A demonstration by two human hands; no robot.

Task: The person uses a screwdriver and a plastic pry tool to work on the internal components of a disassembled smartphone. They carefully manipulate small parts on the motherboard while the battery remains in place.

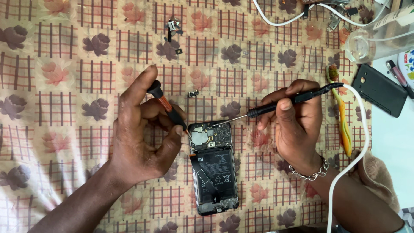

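Note:
An opened phone (213, 168) lies face down on the patterned cloth, its battery and circuit board bare. My left hand (140, 133) grips a small screwdriver (169, 108) with a black and orange handle, its tip at the board's left edge. My right hand (297, 123) holds a thin black corded tool (280, 104), whose metal point rests on the top of the board. A white cable (360, 142) runs from that tool past my right wrist.
Small loose parts (174, 30) lie at the top centre, and one tiny part (193, 93) sits above the phone. The phone's black back cover (380, 89), a toothbrush (343, 116), a clear bottle (379, 36) and a pen (399, 75) are at the right.

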